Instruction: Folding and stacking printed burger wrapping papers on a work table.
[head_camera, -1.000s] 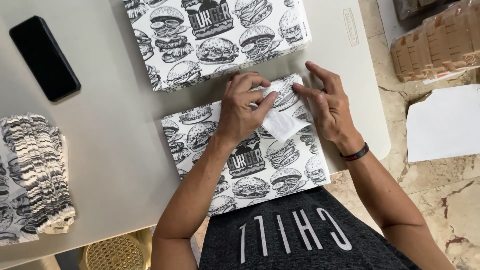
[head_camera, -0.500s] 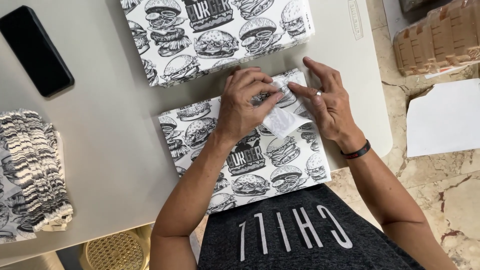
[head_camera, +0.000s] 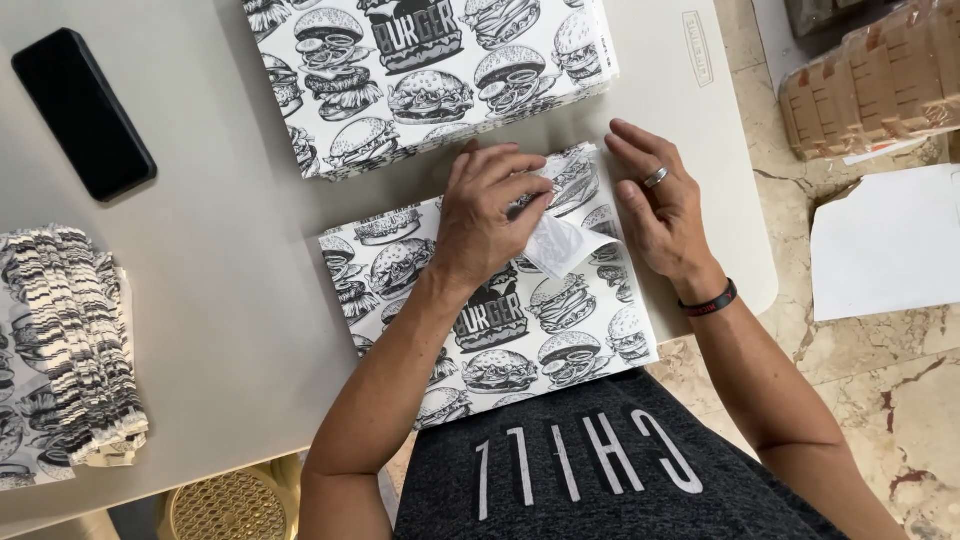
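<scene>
Near the table's (head_camera: 230, 280) front edge lies a printed paper sheet (head_camera: 500, 320). The left hand (head_camera: 490, 215) pinches its folded corner flap (head_camera: 562, 245); the right hand (head_camera: 665, 205) rests flat, released. The sheet looks light, thin and tearable; best held by its edges.

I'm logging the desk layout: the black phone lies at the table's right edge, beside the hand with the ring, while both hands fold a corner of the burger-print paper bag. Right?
Not quite. The head view shows the black phone at the table's far left, well away from the ringed right hand. The rest holds: the left hand and right hand work a folded corner of the burger-print paper bag.
</scene>
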